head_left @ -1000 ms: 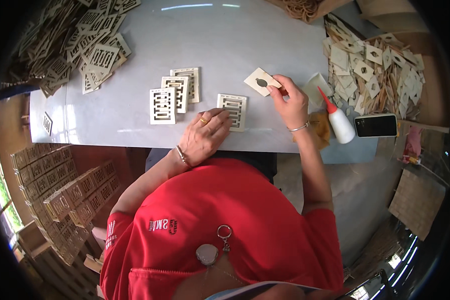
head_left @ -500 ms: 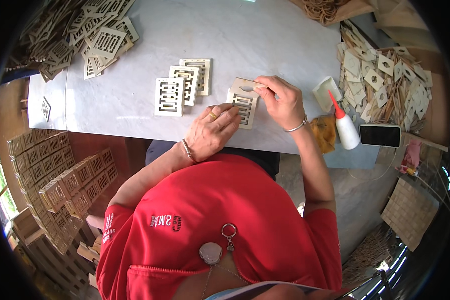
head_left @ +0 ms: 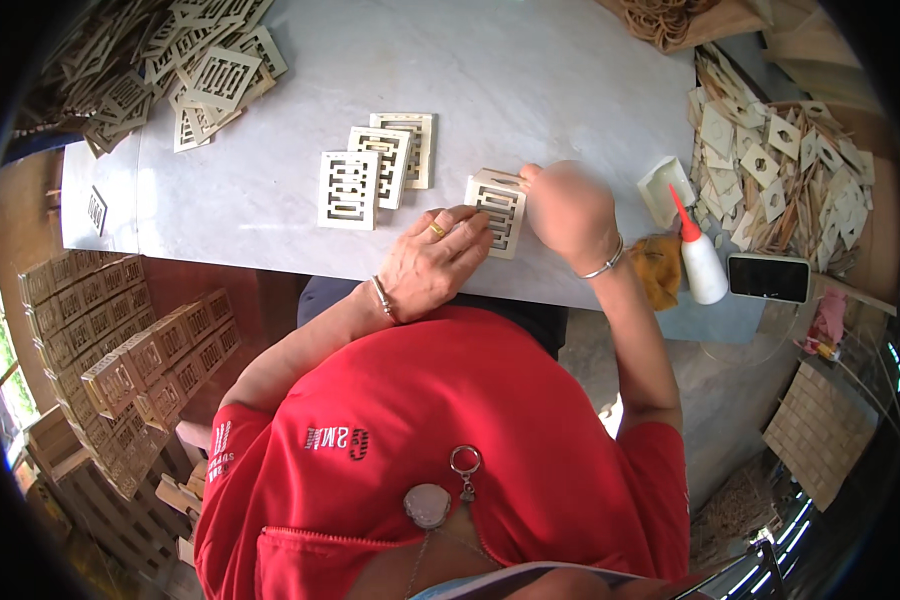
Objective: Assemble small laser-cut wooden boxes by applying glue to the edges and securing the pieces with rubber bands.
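Observation:
In front of me on the table lies a pale wooden lattice panel [head_left: 500, 220] with slots cut through it. My left hand [head_left: 425, 262], wearing a ring and a bracelet, has its fingers together against the panel's left side, holding it. Along the panel's far edge stands a thin wooden piece with a hole [head_left: 497, 179], tilted so that it shows almost edge-on. My right hand [head_left: 573, 215] has this piece by its right end; most of its fingers are smeared. To the left lie three overlapping lattice panels, the nearest panel [head_left: 348, 190] lying on top.
A white glue bottle with a red nozzle [head_left: 706, 268], a small white tray [head_left: 660, 190], an orange cloth [head_left: 658, 270] and a phone [head_left: 768, 277] lie at right. Thin wooden squares [head_left: 770, 165] pile up beyond. More panels [head_left: 220, 80] heap at far left; stacked wooden blocks [head_left: 160, 355] stand below.
My right hand has turned over and shifted slightly nearer, tipping the thin wooden piece from nearly flat to almost edge-on at the panel's far edge. My left hand stays at the panel.

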Demonstrator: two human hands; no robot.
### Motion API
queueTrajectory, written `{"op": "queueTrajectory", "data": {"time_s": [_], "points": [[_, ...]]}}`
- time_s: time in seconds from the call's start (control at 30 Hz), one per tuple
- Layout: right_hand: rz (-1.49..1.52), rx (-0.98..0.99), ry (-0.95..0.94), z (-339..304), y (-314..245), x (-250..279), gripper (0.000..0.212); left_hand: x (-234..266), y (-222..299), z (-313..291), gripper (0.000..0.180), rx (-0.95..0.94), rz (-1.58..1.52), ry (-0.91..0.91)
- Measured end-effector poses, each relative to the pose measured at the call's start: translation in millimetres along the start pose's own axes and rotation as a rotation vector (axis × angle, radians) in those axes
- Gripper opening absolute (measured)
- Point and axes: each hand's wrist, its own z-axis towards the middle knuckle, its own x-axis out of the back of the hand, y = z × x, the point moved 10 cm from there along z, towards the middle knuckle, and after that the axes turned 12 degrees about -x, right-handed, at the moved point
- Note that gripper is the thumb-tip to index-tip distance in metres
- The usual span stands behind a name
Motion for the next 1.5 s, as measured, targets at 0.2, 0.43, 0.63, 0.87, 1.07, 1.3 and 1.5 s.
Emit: {"op": "queueTrajectory", "data": {"time_s": [0.2, 0.43, 0.63, 0.87, 1.07, 1.3, 1.5], "points": [[0.02, -0.021, 0.036, -2.5, 2.1, 2.6, 0.014, 46.4, -27.9, -26.7, 0.035, 0.218, 0.03, 0.19], [0.181, -0.158, -0.033, -3.9, 18.1, 1.1, 0.007, 87.5, -107.2, -106.7, 0.057, 0.86, 0.247, 0.085], [0.177, -0.16, -0.029, -4.0, 18.1, -1.6, 0.005, 78.2, -122.4, -107.7, 0.041, 0.908, 0.035, 0.067], [0.105, -0.116, 0.024, -2.7, 14.5, 2.9, 0.006, 79.0, -108.0, -106.1, 0.011, 0.988, -0.699, 0.488], [0.138, -0.158, 0.009, -6.6, 20.7, 2.0, 0.009, 35.8, -89.8, -52.1, 0.011, 0.877, -0.746, 0.406], [0.178, -0.16, 0.019, -9.3, 24.2, -0.8, 0.009, 16.2, -88.0, -31.3, 0.021, 0.836, -0.571, 0.244], [0.186, -0.147, 0.035, -9.9, 24.0, -0.3, 0.01, 13.9, -81.0, -21.5, 0.019, 0.83, -0.551, 0.191]]}}
